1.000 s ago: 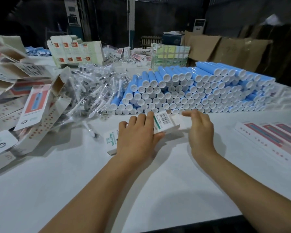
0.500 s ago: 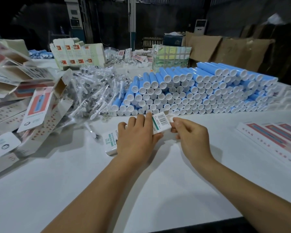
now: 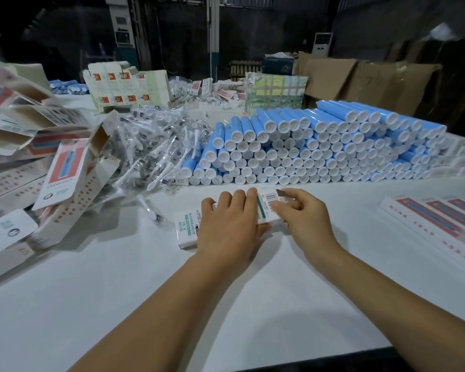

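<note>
White table, left hand and right hand gripping a box

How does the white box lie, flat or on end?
Flat: the box rests lengthwise on the table, left hand gripping it, right hand pinching its end.

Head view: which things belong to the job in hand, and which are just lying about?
In the job: white carton, left hand holding it, right hand pinching its end flap.
Lying about: blue tubes, bagged brush heads, opened cartons, flat cartons.
</note>
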Tool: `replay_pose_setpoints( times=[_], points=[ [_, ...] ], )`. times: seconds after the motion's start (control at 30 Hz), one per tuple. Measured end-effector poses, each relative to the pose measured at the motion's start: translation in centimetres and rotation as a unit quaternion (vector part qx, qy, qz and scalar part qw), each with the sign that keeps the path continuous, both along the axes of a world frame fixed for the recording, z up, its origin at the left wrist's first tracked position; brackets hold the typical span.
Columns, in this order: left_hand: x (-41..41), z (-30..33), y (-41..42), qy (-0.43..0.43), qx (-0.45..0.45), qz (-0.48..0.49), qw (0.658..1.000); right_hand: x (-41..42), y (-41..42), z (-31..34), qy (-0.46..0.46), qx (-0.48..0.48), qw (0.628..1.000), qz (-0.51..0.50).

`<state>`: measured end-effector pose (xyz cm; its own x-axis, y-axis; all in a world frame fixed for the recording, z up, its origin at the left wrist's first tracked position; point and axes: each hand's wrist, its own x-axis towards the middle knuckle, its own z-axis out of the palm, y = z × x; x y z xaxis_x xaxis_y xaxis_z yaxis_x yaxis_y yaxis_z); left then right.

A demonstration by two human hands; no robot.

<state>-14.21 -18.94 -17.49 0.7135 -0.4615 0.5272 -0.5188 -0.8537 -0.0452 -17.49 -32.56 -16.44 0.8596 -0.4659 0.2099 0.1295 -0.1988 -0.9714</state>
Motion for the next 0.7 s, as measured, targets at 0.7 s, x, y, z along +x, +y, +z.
replay_pose_setpoints(
  times=[0.7],
  points=[
    [0.2, 0.4, 0.1, 0.030, -0.019, 0.017, 0.999, -0.1, -0.7, 1.3, 0.031, 0.460, 0.884, 0.082]
  ],
)
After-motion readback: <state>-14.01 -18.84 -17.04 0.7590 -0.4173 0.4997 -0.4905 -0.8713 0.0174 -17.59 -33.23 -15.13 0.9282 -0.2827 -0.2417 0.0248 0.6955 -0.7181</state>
